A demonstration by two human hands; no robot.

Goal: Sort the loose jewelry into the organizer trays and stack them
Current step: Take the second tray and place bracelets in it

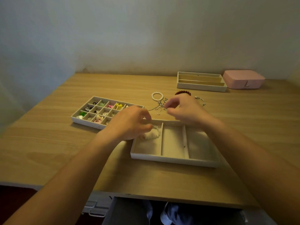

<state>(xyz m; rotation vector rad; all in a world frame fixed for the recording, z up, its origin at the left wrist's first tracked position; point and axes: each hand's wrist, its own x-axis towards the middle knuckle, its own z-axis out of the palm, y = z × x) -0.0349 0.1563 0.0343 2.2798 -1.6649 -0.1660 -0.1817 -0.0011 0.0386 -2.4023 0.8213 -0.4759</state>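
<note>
Closest up, the three-slot tray has a whitish beaded piece in its left slot. Just past its far edge, the left hand and right hand each pinch a thin silver chain, which is strung between their fingertips. Further back sit a pearl bracelet and a red bead bracelet.

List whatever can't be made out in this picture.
Head view, chains: too thin and tangled to count.
Head view, red bracelet: near half behind the right hand.
Head view, white piece in the near tray: blurred, partly under the left hand.
</note>
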